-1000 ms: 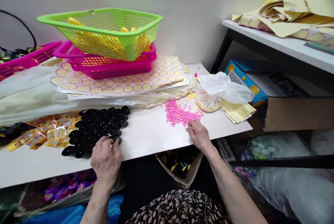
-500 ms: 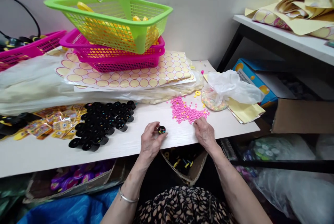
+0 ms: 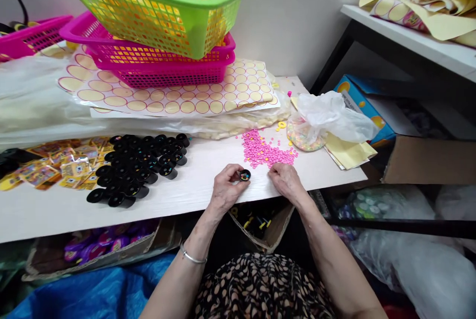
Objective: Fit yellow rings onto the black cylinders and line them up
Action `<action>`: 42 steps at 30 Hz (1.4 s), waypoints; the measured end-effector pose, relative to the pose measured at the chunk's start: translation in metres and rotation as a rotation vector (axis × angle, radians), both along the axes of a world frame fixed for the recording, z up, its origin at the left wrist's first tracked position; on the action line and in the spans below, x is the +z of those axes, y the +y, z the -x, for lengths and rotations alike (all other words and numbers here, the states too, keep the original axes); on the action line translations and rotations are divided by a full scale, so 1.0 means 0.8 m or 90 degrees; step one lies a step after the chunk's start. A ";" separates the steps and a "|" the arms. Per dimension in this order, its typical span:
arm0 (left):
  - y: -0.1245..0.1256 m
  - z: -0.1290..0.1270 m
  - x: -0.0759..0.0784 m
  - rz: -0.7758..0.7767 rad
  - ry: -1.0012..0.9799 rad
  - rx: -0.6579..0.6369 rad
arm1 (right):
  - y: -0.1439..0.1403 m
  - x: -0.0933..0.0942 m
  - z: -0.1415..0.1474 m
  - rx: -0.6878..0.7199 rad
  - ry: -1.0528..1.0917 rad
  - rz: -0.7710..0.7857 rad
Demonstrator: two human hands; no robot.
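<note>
At left of centre I see the black caps (image 3: 141, 167) clustered on the table (image 3: 201, 195). My left hand (image 3: 225, 191) pinches one cap (image 3: 244, 175) at frame centre, its open end facing up toward me, its axis roughly upright. My right hand (image 3: 285, 182) rests curled, fingertips at the pink beads (image 3: 262, 151).

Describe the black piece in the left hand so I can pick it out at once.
Start at the white table, near its front edge beside the pink beads. The left hand pinches one small black cup there, apart from the black cluster, coloured specks showing inside it.
</note>
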State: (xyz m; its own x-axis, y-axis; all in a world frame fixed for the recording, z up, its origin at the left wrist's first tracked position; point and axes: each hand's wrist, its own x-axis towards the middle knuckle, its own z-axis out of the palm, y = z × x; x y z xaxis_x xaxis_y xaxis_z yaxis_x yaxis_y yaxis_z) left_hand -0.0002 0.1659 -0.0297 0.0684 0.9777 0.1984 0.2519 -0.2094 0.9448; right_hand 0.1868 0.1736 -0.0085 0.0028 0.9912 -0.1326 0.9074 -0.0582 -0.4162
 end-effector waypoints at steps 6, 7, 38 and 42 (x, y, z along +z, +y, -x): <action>-0.001 -0.007 -0.001 0.070 -0.046 0.002 | 0.000 0.004 0.004 -0.004 -0.081 0.009; -0.001 -0.006 -0.002 0.070 -0.043 -0.001 | 0.000 0.003 0.003 -0.019 -0.064 0.007; -0.002 0.000 -0.002 -0.046 0.155 -0.102 | -0.012 0.019 0.052 0.267 0.070 -0.264; -0.002 0.000 0.000 -0.052 0.165 -0.101 | -0.012 0.026 0.054 0.280 0.002 -0.240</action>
